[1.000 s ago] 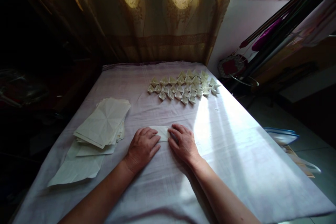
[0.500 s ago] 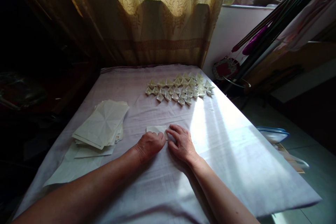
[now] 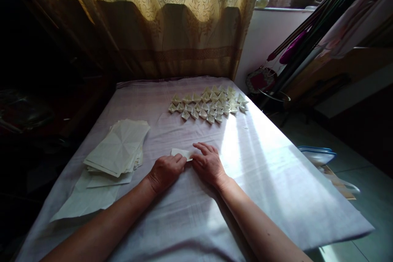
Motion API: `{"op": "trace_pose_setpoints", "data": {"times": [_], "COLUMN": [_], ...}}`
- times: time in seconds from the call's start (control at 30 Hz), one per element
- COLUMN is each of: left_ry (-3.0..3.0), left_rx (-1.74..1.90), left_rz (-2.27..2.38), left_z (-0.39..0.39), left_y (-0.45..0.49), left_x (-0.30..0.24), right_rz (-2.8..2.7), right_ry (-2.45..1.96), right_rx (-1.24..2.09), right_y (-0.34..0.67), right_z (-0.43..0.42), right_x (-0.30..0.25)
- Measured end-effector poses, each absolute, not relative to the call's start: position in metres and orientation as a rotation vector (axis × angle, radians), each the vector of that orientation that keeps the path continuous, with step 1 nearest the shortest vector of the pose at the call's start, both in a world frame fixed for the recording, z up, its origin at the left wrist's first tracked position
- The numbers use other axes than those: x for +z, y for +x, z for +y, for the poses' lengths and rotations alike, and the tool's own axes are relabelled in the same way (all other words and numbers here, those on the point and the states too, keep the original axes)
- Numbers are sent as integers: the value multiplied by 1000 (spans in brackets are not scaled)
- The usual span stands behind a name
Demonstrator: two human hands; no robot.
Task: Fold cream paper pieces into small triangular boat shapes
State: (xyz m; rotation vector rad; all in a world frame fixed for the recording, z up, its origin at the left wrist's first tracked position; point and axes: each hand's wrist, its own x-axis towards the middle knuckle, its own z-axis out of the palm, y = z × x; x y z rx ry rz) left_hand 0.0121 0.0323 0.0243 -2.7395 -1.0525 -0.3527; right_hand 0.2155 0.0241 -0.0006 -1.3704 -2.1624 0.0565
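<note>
A small folded piece of pale paper (image 3: 181, 154) lies on the cloth-covered table (image 3: 276, 188) in front of me. My left hand (image 3: 166, 172) rests knuckles up with its fingers curled onto the paper's near left edge. My right hand (image 3: 208, 163) lies beside it, fingers bent and pressing the paper's right end. Both hands touch the same piece and hide most of it. Farther back, several small folded paper shapes (image 3: 208, 104) lie in rows.
A stack of creased paper sheets (image 3: 118, 151) sits at the left, with larger sheets (image 3: 82, 200) under it. A patterned curtain (image 3: 172, 20) hangs behind the table. A rack with rods and cloth (image 3: 307, 37) stands at the right, and a blue-rimmed basin (image 3: 316, 155) lies on the floor.
The paper piece has become narrower under my hands. My left hand curled up and drew back slightly to the left, and my right hand shifted a little leftward.
</note>
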Motion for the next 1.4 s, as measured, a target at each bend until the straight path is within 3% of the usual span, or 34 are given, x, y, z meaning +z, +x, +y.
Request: {"op": "trace_pose_setpoints", "data": {"times": [0.17, 0.53, 0.7, 0.87, 1.2, 1.4], "left_ry": [-2704, -2899, -2862, -2870, -2824, -2701], "left_rx": [-570, -1415, -1239, -909, -875, -857], "left_rz": [-1151, -1267, -1103, -1125, -1457, -1724], "left_z": [27, 43, 44, 25, 30, 45], "left_y": [7, -1, -11, -20, -14, -5], "left_x": [28, 28, 13, -2, 7, 5], "right_rz": [-2156, -1946, -2168, -2347, -2146, -1906], "right_ry": [-1202, -1065, -917, -969, -1320, -1573], "right_rx": [24, -2, -115, 77, 463, 479], "right_y": [206, 209, 205, 210, 210, 193], "right_z": [22, 29, 25, 20, 32, 36], "right_x": [7, 21, 22, 4, 8, 4]}}
